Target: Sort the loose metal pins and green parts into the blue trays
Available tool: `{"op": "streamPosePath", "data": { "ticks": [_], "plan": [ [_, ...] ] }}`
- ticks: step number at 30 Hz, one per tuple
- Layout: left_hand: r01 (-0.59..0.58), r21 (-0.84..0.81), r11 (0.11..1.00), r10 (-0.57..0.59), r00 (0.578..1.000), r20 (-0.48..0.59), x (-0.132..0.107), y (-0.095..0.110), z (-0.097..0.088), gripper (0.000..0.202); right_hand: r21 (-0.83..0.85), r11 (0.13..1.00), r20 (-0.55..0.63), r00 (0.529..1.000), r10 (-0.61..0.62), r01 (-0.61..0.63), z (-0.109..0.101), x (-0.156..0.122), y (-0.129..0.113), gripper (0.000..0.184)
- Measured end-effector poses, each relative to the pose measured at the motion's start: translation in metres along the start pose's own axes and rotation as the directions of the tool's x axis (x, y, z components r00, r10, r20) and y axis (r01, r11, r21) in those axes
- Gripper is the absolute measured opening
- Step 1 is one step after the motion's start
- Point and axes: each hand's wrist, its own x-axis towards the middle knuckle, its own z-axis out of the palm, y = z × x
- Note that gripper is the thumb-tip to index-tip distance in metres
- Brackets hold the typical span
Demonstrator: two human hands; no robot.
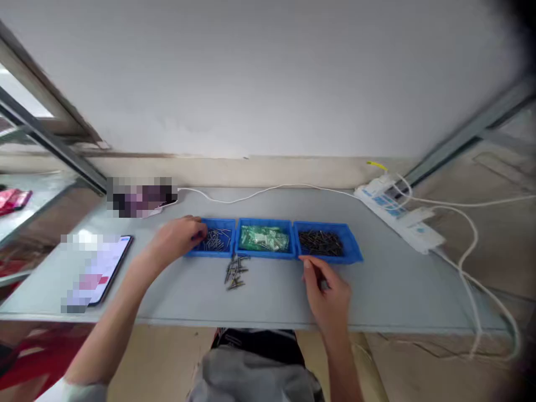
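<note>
Three blue trays stand in a row on the grey table. The left tray holds several grey metal pins, the middle tray holds small green parts, and the right tray holds dark pins. My left hand rests on the left tray's left rim with its fingers curled. My right hand lies on the table just in front of the right tray, fingers drawn together, thumb pointing up at the tray's edge. A small pile of loose pins lies on the table before the left and middle trays.
A phone with a lit screen lies at the left of the table. A white power strip with several white cables sits at the back right, one cable running along the back edge. Metal shelf frames flank both sides.
</note>
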Motion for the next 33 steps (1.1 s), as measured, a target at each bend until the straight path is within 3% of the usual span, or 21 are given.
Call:
{"op": "streamPosePath", "data": {
  "ticks": [3,6,10,15,18,20,25,33],
  "plan": [
    [0.012,-0.067,0.998,-0.014,1.000,-0.028,-0.009,0.002,-0.009,0.018,0.001,1.000,0.003,1.000,-0.005,0.005,0.001,0.002,-0.001,0.030],
    [0.010,-0.146,0.989,-0.032,0.989,-0.144,-0.028,0.010,-0.020,0.016,-0.008,0.999,-0.010,0.999,-0.049,0.049,0.000,0.003,-0.003,0.024],
    [-0.095,-0.242,0.966,0.008,0.941,-0.338,-0.055,0.044,-0.026,0.017,0.002,0.975,0.003,0.975,-0.221,0.221,0.001,-0.001,-0.007,0.016],
    [-0.265,-0.394,0.880,0.074,0.895,-0.439,-0.066,0.107,-0.001,0.012,0.081,0.882,0.197,0.860,-0.471,0.464,0.013,-0.012,-0.025,0.040],
    [-0.281,-0.484,0.829,0.070,0.911,-0.407,-0.065,0.134,0.020,0.014,0.108,0.862,0.262,0.822,-0.506,0.496,0.020,-0.016,-0.034,0.031],
    [-0.278,-0.535,0.797,0.049,0.914,-0.402,-0.065,0.143,0.033,0.015,0.120,0.869,0.290,0.820,-0.494,0.481,0.022,-0.016,-0.036,0.020],
    [-0.252,-0.629,0.735,-0.066,0.897,-0.437,-0.063,0.148,0.055,0.012,0.131,0.890,0.361,0.815,-0.453,0.437,0.027,-0.017,-0.030,0.018],
    [-0.406,-0.732,0.547,-0.232,0.767,-0.599,-0.046,0.165,0.076,0.013,0.188,0.927,0.286,0.885,-0.369,0.326,0.039,-0.021,-0.038,0.019]
  ]
}}
